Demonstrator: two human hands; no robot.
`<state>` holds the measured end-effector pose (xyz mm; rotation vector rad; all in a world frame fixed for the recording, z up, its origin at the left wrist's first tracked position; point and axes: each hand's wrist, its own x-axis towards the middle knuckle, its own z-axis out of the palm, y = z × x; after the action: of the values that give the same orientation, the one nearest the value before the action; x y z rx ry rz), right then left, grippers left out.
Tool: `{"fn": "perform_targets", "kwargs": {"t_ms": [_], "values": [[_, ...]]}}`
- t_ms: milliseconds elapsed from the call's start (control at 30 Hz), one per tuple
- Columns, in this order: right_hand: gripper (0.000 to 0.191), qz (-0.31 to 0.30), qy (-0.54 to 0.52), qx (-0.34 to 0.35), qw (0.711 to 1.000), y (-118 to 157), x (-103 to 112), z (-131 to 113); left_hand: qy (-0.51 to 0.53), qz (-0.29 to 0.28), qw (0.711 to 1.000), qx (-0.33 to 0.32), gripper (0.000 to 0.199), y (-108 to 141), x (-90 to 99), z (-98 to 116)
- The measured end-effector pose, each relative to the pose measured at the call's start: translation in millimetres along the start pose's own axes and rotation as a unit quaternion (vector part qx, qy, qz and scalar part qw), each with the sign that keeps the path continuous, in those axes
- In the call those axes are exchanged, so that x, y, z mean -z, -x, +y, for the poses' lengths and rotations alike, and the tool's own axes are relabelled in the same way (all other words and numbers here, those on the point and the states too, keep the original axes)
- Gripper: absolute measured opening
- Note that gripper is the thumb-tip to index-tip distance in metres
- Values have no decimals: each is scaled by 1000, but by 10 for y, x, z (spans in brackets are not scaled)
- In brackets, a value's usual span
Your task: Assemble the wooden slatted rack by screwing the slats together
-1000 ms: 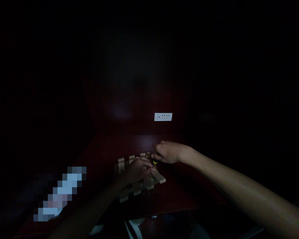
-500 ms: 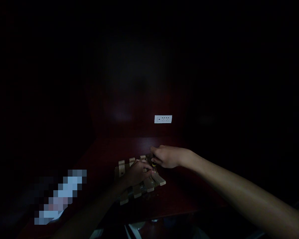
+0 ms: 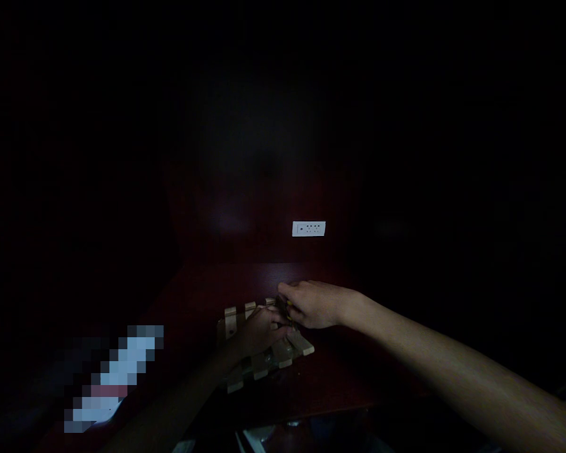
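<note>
A wooden rack of pale slats [image 3: 259, 367] lies on the dark red table, its slats side by side with ends sticking out front and back. My left hand [image 3: 259, 330] rests across it, thumb and index finger drawn together at the right-hand slats; whatever they pinch is too small and dark to make out. Just above those fingertips, my right hand [image 3: 316, 305] is closed around a screwdriver [image 3: 289, 304] with a yellow and black handle. The tool points down at the rack, and its tip is hidden near the left fingers.
A white power socket panel [image 3: 309, 228] is on the dark wall behind the table [image 3: 339, 371]. At the left lies a bright, blurred-out flat object [image 3: 122, 371]. Below the table's front edge, pale items [image 3: 255, 440] show dimly. Most of the room is very dark.
My right hand has turned slightly at the wrist and its fingers have shifted a little left over the screwdriver. My left hand stays in place on the rack.
</note>
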<state>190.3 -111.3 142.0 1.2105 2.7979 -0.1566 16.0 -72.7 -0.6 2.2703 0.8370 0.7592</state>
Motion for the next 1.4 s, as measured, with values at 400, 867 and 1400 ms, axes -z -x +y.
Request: {"fn": "perform_targets", "kwargs": {"t_ms": [400,867,1400], "values": [[44,40,114,-48,992,-55,-18,-28,-29,-7,999,25,24,10,-27,-63],[31,-50,76,-49,995,-37,97,-66,-33,-8,999,-26,20,24,12,5],[26,-143,-103,18,984,-252,110,223,-9,0,1000,25,23,107,44,118]]}}
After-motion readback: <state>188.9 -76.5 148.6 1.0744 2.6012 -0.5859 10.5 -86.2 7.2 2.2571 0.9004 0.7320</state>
